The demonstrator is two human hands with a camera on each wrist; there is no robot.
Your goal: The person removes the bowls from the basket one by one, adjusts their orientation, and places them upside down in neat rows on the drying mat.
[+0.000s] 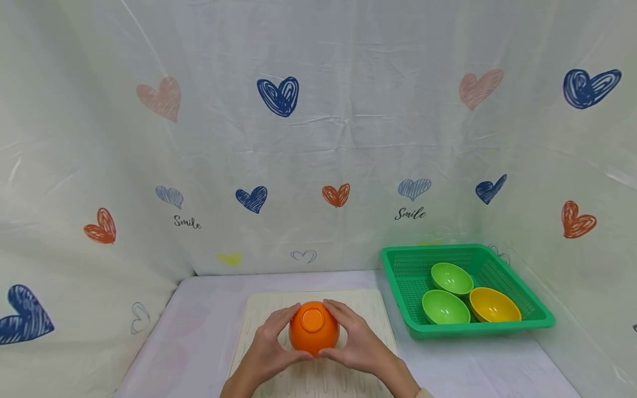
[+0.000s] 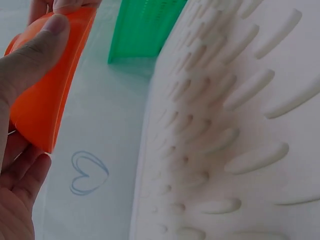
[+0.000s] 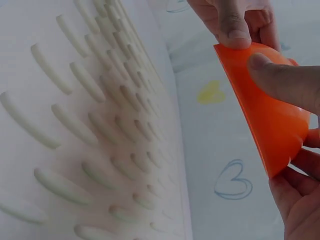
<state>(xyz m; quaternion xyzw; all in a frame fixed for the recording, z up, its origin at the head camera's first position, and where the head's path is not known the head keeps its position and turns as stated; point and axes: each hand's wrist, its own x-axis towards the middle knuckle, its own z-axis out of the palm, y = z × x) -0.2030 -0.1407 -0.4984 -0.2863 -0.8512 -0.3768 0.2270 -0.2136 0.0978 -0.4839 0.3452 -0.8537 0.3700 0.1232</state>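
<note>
"Smile" twice on the sheet, and an orange bowl between two hands.
The black script "Smile" point(image 1: 187, 222) is printed left and right of centre on the heart-patterned sheet point(image 1: 368, 160); the orange bowl point(image 1: 313, 338) shows no lettering. The left hand point(image 1: 271, 344) and right hand point(image 1: 360, 344) are spread to the bowl's width, gripping opposite sides with thumbs and fingers. It is held base up, clear above the ridged cream mat point(image 1: 373, 307) on the bench point(image 1: 204, 309).
</note>
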